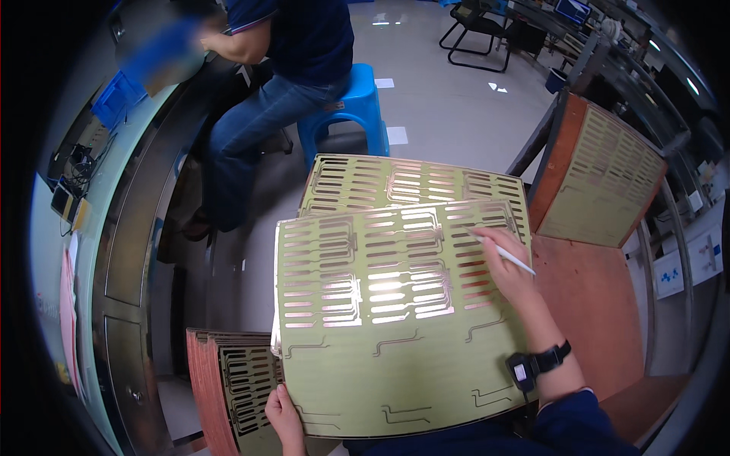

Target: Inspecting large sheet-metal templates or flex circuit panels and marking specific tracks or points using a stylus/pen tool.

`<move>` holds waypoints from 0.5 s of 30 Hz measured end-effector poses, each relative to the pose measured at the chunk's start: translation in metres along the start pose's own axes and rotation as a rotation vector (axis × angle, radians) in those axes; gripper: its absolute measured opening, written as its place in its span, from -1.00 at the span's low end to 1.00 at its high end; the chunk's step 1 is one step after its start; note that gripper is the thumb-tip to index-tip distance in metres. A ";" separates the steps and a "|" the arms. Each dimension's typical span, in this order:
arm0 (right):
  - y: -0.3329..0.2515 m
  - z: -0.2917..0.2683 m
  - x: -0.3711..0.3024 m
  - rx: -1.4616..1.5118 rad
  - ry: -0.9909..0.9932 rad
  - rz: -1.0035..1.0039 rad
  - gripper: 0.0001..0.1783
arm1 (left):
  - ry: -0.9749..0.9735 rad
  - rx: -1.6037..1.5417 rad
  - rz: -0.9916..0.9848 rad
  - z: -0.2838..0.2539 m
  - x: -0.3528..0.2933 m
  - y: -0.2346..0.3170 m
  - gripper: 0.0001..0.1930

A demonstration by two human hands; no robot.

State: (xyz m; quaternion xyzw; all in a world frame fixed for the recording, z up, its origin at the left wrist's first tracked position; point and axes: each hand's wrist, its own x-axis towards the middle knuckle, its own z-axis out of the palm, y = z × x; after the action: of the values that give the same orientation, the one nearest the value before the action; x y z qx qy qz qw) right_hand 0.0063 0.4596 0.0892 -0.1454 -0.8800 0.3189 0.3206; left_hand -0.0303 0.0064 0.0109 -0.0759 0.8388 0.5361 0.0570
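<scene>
A large yellow-green circuit board panel (365, 380) with shiny copper strips lies before me, on top of another such panel (350, 178) whose far part shows. My left hand (283, 414) grips the panel's near left edge, thumb on the top face. In my right hand (506, 262) is a white pen-shaped tool (515, 260), pinched between the fingers. Its thin dark tip points to the copper strips at the far right of the panel. Whether the tip touches the surface I cannot tell. A black strap with a small device (525, 371) is on my right wrist.
At lower left stands a stack of boards (205, 380) with copper edges. More panels (601, 171) lean upright at the right, above a reddish-brown board (589, 304). Ahead, a co-worker (296, 45) sits on a blue stool (357, 95) at a long bench (125, 220).
</scene>
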 end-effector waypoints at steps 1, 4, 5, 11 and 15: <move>0.007 0.008 0.006 0.048 -0.046 0.029 -0.77 | -0.033 0.003 0.003 -0.004 0.001 -0.001 -0.66; 0.024 0.020 0.018 0.072 -0.121 0.052 -0.80 | -0.048 0.145 0.055 -0.007 0.005 0.014 -0.82; 0.029 0.023 0.019 0.057 -0.151 0.045 -0.81 | -0.036 0.267 0.125 -0.009 0.007 0.025 -0.91; 0.047 0.029 0.011 0.058 -0.176 0.017 -0.80 | -0.413 0.636 0.749 0.024 0.024 0.129 -0.72; 0.057 0.028 0.008 0.094 -0.178 0.004 -0.79 | -0.939 0.567 0.971 0.097 0.034 0.163 -0.61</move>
State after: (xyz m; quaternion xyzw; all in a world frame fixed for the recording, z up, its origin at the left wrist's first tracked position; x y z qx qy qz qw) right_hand -0.0152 0.4931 0.0394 -0.1030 -0.8887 0.3723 0.2471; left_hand -0.0936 0.1601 0.1094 0.5599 0.7717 0.2392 0.1839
